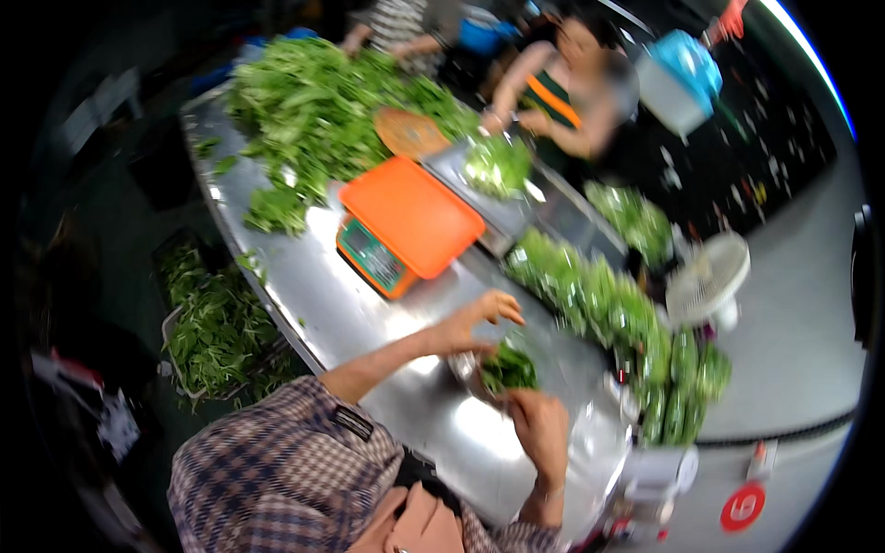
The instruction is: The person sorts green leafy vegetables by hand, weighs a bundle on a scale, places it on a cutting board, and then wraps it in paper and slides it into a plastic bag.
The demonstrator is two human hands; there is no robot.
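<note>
In the head view, a clear plastic bag of green leaves (pixel 509 368) rests on the shiny metal table (pixel 422 387) before me. My left hand (pixel 477 321) is over the bag's far left side with fingers apart, its thumb close to the leaves. At the near edge of the bag, my right hand (pixel 543 430) has its fingers curled and pinches the plastic. Motion blur hides the exact grip. Beyond my left hand stands an orange weighing scale (pixel 415 218) with a bare pan and a green display panel.
A big heap of loose leafy greens (pixel 311 110) covers the table's far end. Bagged greens (pixel 588 290) line the right side, near a white fan (pixel 709 280). Across the table a co-worker (pixel 567 97) handles another bag (pixel 498 166). A crate of greens (pixel 218 345) stands left, below the table edge.
</note>
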